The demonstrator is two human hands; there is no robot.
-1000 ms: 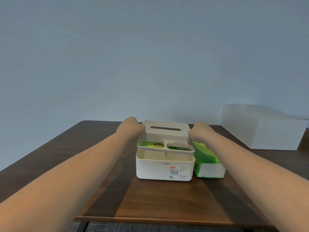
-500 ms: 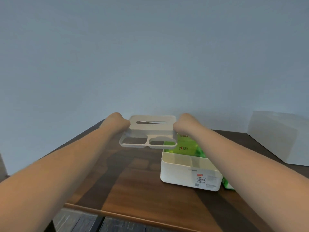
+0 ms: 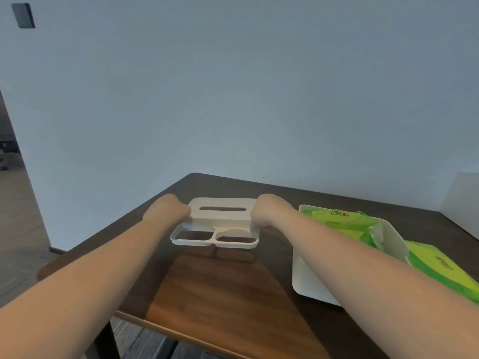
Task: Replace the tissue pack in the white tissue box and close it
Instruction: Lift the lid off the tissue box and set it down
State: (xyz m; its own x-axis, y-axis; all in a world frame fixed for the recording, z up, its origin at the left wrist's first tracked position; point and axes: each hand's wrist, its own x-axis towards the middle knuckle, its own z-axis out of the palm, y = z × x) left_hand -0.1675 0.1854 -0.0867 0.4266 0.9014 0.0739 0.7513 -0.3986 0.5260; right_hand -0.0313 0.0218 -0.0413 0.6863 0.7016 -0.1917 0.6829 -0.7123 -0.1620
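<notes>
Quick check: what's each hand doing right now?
Left hand: closed on the left end of the lid.
Right hand: closed on the lid's right end.

A dark wood counter (image 3: 223,288) stood against a plain pale blue-grey wall (image 3: 233,86). A dark wall plate (image 3: 23,15) hung at eleven o'clock, with light wood-look flooring (image 3: 18,242) showing at nine o'clock.

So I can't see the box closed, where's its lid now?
The lid is held between the left hand and right hand, left of the open tissue box.
</notes>
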